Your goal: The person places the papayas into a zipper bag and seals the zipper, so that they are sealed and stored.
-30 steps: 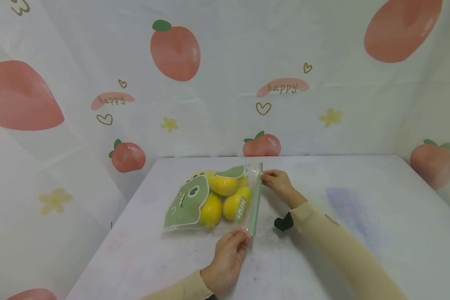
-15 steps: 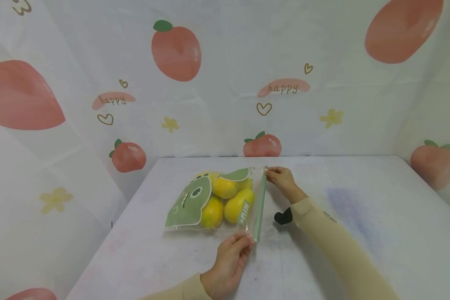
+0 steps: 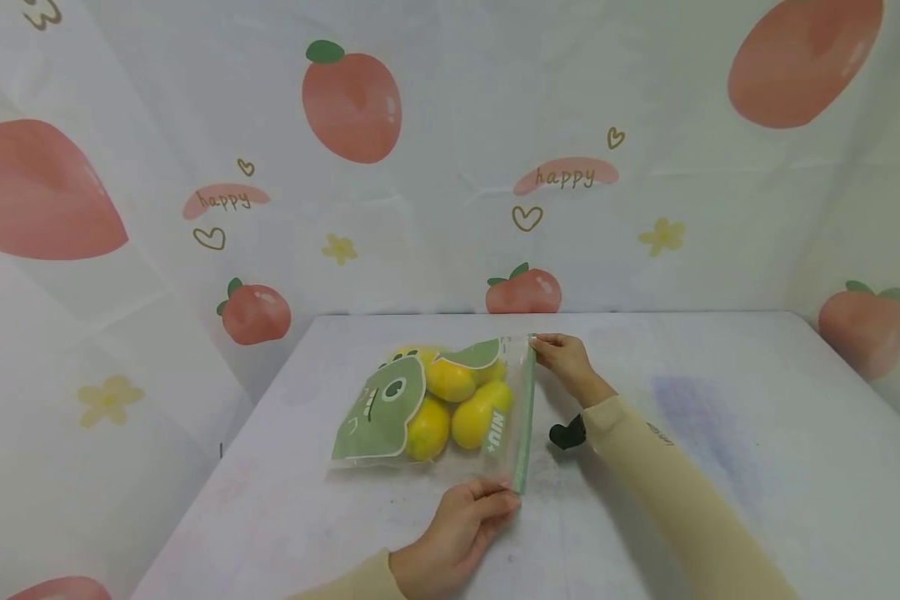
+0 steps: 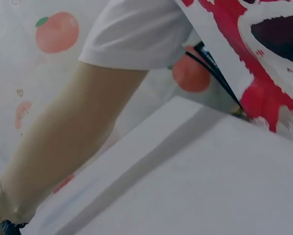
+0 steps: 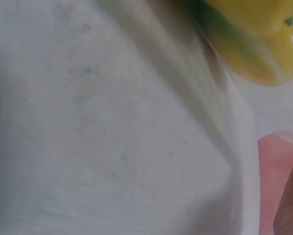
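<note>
A clear zip bag [image 3: 378,417] with a green cartoon print lies on its side in the head view. Several yellow fruits [image 3: 482,414] show through the plastic; their exact kind is hard to tell. My right hand [image 3: 567,365] pinches the far end of the bag's green zip edge. At the near end of that edge, my left hand [image 3: 459,529] pinches the corner between thumb and fingers. The right wrist view catches yellow fruit [image 5: 264,54] in the bag and a bit of the hand [image 5: 289,213]. No hand work shows in the left wrist view.
Everything sits on a white-covered table [image 3: 270,533]. Behind it hangs a white cloth [image 3: 435,217] printed with peaches. A black wrist camera [image 3: 567,432] juts out under the right cuff.
The bag's zip edge has shifted right. My left hand has slid right and toward me with the near corner; my right hand moved slightly right, then held still.
</note>
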`<state>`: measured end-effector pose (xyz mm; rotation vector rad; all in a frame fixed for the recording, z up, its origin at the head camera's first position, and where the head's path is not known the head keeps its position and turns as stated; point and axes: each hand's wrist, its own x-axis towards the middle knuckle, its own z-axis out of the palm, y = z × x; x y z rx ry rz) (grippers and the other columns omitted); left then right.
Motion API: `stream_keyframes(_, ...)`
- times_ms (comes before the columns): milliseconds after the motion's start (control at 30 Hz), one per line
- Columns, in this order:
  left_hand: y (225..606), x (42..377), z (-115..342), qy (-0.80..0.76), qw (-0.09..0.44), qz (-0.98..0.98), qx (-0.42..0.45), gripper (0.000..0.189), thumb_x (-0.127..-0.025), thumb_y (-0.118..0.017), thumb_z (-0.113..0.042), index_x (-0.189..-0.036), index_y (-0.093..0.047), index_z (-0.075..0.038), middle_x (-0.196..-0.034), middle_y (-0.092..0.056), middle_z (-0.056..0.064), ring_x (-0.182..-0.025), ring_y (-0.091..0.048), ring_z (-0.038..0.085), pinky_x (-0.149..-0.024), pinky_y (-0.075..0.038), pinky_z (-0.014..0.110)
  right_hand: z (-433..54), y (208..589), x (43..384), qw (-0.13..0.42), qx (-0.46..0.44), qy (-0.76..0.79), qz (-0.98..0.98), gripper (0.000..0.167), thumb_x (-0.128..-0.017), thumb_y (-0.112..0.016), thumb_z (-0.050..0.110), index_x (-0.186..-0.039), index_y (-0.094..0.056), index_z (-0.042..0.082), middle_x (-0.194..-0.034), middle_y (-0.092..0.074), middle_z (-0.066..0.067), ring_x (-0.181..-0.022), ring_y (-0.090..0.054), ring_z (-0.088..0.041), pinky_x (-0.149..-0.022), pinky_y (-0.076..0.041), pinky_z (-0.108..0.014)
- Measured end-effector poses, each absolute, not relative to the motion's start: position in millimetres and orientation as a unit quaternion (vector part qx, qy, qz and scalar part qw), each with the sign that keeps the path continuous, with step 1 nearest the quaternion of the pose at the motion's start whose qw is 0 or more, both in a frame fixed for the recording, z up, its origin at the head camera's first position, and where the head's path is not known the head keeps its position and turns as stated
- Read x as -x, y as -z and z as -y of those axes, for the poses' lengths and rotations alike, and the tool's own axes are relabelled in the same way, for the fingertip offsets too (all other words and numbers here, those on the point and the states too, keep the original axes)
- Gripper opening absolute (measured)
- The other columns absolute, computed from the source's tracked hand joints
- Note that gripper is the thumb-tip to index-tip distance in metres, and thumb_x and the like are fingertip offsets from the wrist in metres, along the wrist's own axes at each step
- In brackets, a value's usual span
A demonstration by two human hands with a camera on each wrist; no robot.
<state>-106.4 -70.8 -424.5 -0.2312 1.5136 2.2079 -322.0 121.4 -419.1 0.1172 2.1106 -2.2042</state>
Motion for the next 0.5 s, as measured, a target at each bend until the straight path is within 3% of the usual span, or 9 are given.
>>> stream_keyframes(100,423,105,80,-0.754,0.289,-0.588,0.039,0.031,-0.091,-0.056,0.003,-0.12,-0.058,0.014,-0.096,-0.066,0.005,-0.083,-0.062,0.01,-0.084,-0.054,0.025,-122,416,318,0.053,-0.05,0.715,-0.695,0.045,-0.096,-0.057,0.012,-0.133,-0.046,-0.013,-0.113,-0.058,-0.013,-0.081,-0.06,-0.002,-0.087,-0.053,-0.022)
stream_keyframes(233,410,109,93,-0.678,0.35,-0.645,-0.04,0.031,-0.089,-0.055,-0.001,-0.116,-0.063,0.012,-0.09,-0.069,0.002,-0.078,-0.064,0.008,-0.08,-0.056,0.028,-121,414,312,0.063,-0.062,0.711,-0.697,0.047,-0.097,-0.056,0.012,-0.136,-0.044,-0.01,-0.121,-0.057,-0.017,-0.082,-0.059,-0.002,-0.09,-0.052,-0.024)
stream_keyframes(333,391,116,103,-0.623,0.358,-0.69,-0.093,0.029,-0.089,-0.057,-0.006,-0.113,-0.067,0.006,-0.09,-0.069,0.002,-0.078,-0.065,0.01,-0.079,-0.056,0.029,-120,413,307,0.068,-0.061,0.707,-0.701,0.047,-0.097,-0.055,0.012,-0.138,-0.043,-0.008,-0.123,-0.057,-0.019,-0.082,-0.059,-0.003,-0.088,-0.052,-0.023)
stream_keyframes(500,356,133,123,-0.594,0.331,-0.72,-0.138,0.029,-0.094,-0.057,-0.015,-0.116,-0.065,0.004,-0.099,-0.069,0.008,-0.086,-0.065,0.013,-0.083,-0.055,0.031,-119,409,296,0.085,-0.054,0.693,-0.714,0.051,-0.098,-0.053,0.013,-0.145,-0.039,-0.002,-0.133,-0.053,-0.023,-0.092,-0.059,-0.01,-0.098,-0.048,-0.032)
